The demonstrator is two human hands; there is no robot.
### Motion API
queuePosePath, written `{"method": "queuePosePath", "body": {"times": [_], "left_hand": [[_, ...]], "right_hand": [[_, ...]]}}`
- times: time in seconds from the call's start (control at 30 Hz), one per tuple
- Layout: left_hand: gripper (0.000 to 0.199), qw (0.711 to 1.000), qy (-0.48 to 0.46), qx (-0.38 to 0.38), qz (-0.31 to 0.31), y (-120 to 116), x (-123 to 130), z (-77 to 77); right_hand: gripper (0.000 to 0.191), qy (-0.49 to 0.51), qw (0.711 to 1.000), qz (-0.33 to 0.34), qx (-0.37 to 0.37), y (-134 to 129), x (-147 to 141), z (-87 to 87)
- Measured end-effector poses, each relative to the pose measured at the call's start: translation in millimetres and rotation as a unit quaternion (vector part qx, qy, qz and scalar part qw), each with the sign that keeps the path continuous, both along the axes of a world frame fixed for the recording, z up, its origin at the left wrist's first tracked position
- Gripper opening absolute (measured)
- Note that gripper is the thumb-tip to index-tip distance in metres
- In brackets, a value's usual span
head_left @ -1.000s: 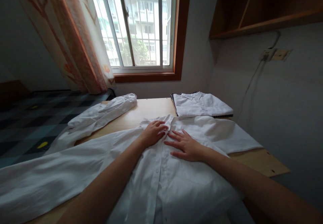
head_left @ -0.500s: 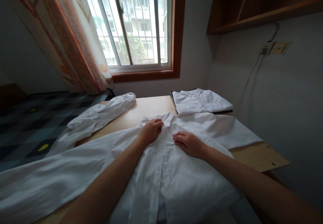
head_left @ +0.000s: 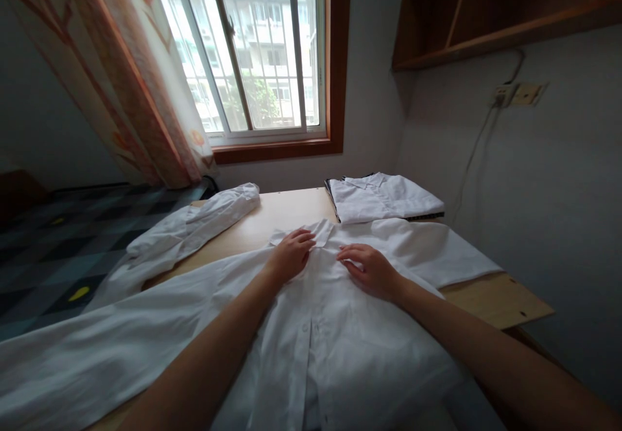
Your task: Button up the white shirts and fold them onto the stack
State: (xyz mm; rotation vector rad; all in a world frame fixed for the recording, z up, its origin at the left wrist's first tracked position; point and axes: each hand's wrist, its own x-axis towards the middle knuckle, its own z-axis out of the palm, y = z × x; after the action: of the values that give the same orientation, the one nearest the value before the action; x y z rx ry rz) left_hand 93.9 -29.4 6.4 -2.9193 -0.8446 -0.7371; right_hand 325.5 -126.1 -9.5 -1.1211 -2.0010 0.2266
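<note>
A white button-up shirt [head_left: 369, 347] lies spread front side up over a light wooden table [head_left: 291, 205], its collar pointing away from me and its sleeves out to both sides. My left hand [head_left: 293, 253] rests just below the collar on the left of the button strip, fingers loosely spread, holding nothing. To the right of the strip, my right hand [head_left: 368, 269] is over the upper chest of the shirt, with thumb and fingers apart and nothing visible between them.
A folded white shirt [head_left: 383, 198] tops a stack at the table's back right. Another white garment [head_left: 194, 227] lies bunched at the left, beside a dark checked bed cover [head_left: 43, 249]. A wooden shelf [head_left: 510, 35] hangs at upper right, above a wall socket [head_left: 505, 94].
My right hand has lifted its fingers a little, and its thumb now shows apart from them. My left hand has shifted slightly on the cloth. The view has turned slightly.
</note>
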Motion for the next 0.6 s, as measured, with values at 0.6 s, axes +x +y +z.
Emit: {"method": "queuePosePath", "body": {"times": [0.6], "left_hand": [[0.049,0.990,0.125,-0.040,0.044,-17.4,9.5,-23.3]], "right_hand": [[0.043,-0.329,0.932,-0.109,-0.103,56.7,-14.9,11.9]]}}
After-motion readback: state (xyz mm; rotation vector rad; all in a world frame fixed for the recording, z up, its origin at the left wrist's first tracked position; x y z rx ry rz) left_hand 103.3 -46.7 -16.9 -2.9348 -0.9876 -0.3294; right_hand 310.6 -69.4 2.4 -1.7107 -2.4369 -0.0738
